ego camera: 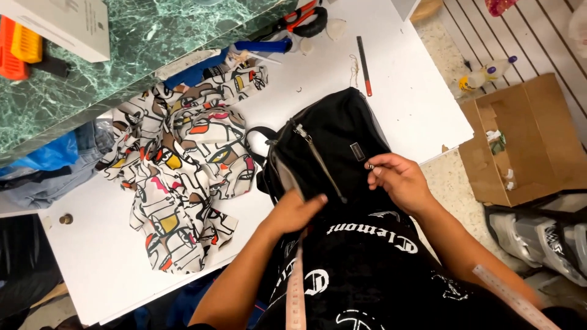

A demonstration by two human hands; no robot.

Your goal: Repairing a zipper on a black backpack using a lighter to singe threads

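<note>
Pinching a small metal zipper pull [370, 166] between thumb and forefinger, the right hand [400, 180] is closed lightly over the black bag [333, 150]. The left hand [296, 211] is pressed flat on the bag's near side, fingers together and thumb extended, nothing gripped. The bag is found on the white table [403, 91], at its near edge against the person's body, with an open zipper line [318, 162] running across its top. A patterned fabric [183, 165] is spread just to the left, touching the bag. A measuring tape [295, 293] is hung around the person's neck. Scissors [302, 21] are noted at the table's far side.
</note>
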